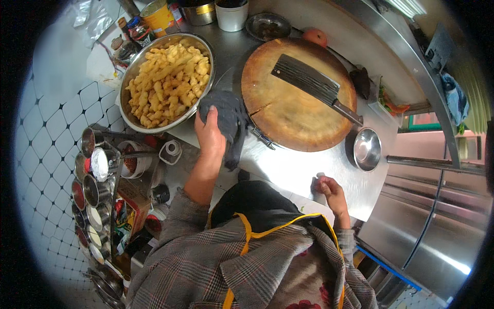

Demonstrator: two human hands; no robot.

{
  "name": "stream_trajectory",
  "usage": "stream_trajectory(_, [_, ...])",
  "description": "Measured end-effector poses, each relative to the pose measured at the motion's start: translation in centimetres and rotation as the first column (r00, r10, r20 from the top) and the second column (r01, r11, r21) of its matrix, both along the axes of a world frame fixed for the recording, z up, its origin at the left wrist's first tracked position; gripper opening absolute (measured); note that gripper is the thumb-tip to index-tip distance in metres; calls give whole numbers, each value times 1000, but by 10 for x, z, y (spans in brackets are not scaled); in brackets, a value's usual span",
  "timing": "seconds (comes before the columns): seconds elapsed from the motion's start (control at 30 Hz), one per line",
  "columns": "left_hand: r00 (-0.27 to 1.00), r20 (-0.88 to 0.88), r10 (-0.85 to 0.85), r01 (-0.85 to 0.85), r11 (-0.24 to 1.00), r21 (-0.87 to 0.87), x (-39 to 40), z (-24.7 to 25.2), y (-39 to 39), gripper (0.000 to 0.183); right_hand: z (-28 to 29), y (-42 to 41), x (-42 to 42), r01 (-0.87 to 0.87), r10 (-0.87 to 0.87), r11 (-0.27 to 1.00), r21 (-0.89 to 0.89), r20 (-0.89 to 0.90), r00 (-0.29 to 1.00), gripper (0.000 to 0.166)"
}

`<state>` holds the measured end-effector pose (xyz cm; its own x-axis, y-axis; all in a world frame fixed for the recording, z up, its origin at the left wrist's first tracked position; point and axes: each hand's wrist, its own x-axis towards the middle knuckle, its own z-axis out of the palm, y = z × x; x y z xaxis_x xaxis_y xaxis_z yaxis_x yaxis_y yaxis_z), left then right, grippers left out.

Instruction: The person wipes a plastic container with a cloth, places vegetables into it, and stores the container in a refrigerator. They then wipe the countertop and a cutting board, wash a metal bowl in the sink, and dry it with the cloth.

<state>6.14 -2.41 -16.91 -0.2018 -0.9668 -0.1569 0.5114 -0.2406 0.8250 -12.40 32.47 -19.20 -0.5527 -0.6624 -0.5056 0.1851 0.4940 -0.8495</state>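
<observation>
A dark grey cloth [227, 116] is in my left hand [210, 133], between a large metal bowl and a round wooden chopping block. The bowl [211, 61] is heaped with golden fried battered pieces [170, 85]. On the block [285, 119] lies a cleaver [307, 77], its dark handle pointing to the lower right. My right hand [332, 192] is at the front edge of the steel table [270, 158], fingers curled; whether it holds anything cannot be told. A small empty steel bowl [367, 150] stands to the right of the block.
Jars, a yellow tin [158, 17] and a white tub [232, 15] stand along the back. A dark dish [268, 27] sits behind the block. At left, several metal seasoning containers [96, 189] fill a rack. A plastic box of vegetables [380, 96] is at right, near steel cabinets [409, 208].
</observation>
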Motion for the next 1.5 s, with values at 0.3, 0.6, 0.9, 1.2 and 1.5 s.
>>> stream_trajectory(0.3, [36,943,332,801,555,-225,-64,-66,-116,58,21,37,27,86,-88,993,76,35,995,22])
stream_trajectory(0.6, [13,935,355,911,380,-157,0,-69,-43,57,4,97,46,208,-212,977,54,88,973,26])
stream_trajectory(0.9, [67,964,258,844,501,-193,20,-60,129,69,1,164,34,189,-187,981,-35,61,980,27])
stream_trajectory(1.2, [147,959,240,965,180,-193,-59,-46,233,72,12,179,-58,250,-276,949,-192,-125,953,35])
stream_trajectory(1.5, [219,963,160,974,-100,-205,-136,-54,235,69,-16,73,-152,551,-517,821,-152,212,829,28])
